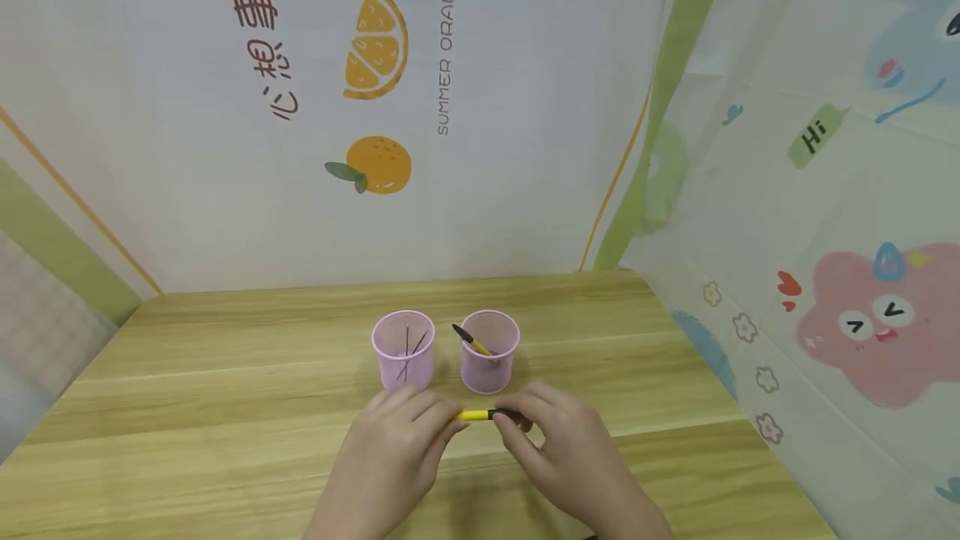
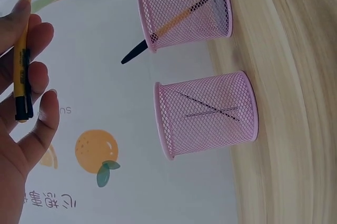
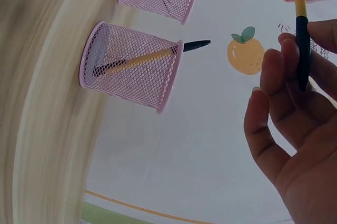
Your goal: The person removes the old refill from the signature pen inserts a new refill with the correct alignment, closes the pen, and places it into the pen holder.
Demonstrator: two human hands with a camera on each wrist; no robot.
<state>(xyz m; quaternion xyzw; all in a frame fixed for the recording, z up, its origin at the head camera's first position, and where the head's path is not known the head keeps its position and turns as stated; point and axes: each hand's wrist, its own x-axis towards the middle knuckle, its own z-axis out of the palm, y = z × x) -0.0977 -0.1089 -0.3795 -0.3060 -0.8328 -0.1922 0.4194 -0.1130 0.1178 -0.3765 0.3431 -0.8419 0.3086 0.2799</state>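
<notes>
Both hands are on one yellow and black pen [image 1: 474, 415], held level in front of two pink mesh cups. My left hand [image 1: 397, 444] pinches its yellow barrel; in the left wrist view the pen's black clip end [image 2: 23, 105] lies along the fingers. At the other end, my right hand [image 1: 566, 444] pinches the black tapered part [image 3: 303, 50] between thumb and fingers. The right cup [image 1: 486, 375] has another yellow and black pen [image 1: 474, 342] leaning out over its rim. Thin dark sticks [image 2: 210, 112] cross inside the left cup [image 1: 405, 369].
The cups stand side by side on a wood-grain table [image 1: 247, 373], just beyond the hands. A white cloth wall [image 1: 510, 190] printed with oranges rises behind the table. Along the right side runs another printed cloth [image 1: 750, 257] with cartoon figures.
</notes>
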